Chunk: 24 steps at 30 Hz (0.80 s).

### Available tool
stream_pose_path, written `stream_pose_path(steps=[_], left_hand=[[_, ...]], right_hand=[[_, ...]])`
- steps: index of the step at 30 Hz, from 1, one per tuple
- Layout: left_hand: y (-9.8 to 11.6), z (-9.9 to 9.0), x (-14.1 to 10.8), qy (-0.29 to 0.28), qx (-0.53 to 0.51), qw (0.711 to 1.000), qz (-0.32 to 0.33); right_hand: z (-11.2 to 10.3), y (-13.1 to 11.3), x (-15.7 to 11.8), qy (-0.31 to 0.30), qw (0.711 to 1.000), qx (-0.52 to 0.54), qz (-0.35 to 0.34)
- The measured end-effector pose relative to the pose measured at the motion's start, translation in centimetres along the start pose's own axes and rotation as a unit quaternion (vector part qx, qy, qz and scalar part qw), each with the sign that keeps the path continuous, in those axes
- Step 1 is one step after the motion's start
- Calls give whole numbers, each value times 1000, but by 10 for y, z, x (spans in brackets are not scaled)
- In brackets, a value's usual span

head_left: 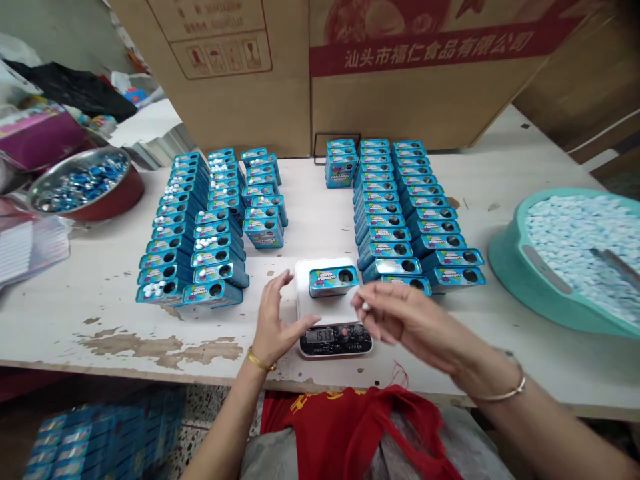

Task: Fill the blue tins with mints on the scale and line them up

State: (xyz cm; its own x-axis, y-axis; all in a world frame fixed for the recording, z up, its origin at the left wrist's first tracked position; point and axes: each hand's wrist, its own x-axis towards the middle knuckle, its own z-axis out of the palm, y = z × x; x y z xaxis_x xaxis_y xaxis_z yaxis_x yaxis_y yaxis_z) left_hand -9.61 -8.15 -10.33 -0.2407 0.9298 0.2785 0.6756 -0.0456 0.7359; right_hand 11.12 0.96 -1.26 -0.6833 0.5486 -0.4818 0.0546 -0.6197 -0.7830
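Observation:
On a small white kitchen scale [330,311] stands a blue candy tin [327,275], its round dark opening at the right end of the top. Digits show on the scale's display, in the black panel nearest me. My left hand [280,317] is at the scale's left side, thumb and fingers spread apart, holding nothing. At the right side, my right hand [407,313] pinches a small white candy [366,307] between thumb and fingers, just off the tin's right end.
Rows of blue tins [383,233] stand right of the scale, and more tins [175,247], some with white candies on top, stand left. A teal basin [510,267] of candies is far right. A metal bowl [135,193] holds blue-silver pieces. Cardboard boxes [240,107] stand behind.

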Motion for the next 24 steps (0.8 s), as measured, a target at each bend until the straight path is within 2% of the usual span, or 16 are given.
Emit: stream_pose_path(steps=[2,5,7,9,11,14,24], left_hand=[[6,13,20,-40,-28,999,19],[18,18,43,-85,-19,992,92],[30,10,49,-102,42,976,188],[42,-3,50,-99,125,947,280],[47,-14,49,-91,194,919,331],[43,-19,46,-100,248,901,342],[35,-18,35,-28,237,920,310]], right_hand=[[-1,25,-3,17,990,125,56],[-2,53,1,81,958,263,82],[-3,60,5,110,938,321,72],[-2,59,10,135,920,363,51],[0,57,15,142,910,387,39],[5,54,22,125,908,398,41],[12,45,22,114,909,399,43]])
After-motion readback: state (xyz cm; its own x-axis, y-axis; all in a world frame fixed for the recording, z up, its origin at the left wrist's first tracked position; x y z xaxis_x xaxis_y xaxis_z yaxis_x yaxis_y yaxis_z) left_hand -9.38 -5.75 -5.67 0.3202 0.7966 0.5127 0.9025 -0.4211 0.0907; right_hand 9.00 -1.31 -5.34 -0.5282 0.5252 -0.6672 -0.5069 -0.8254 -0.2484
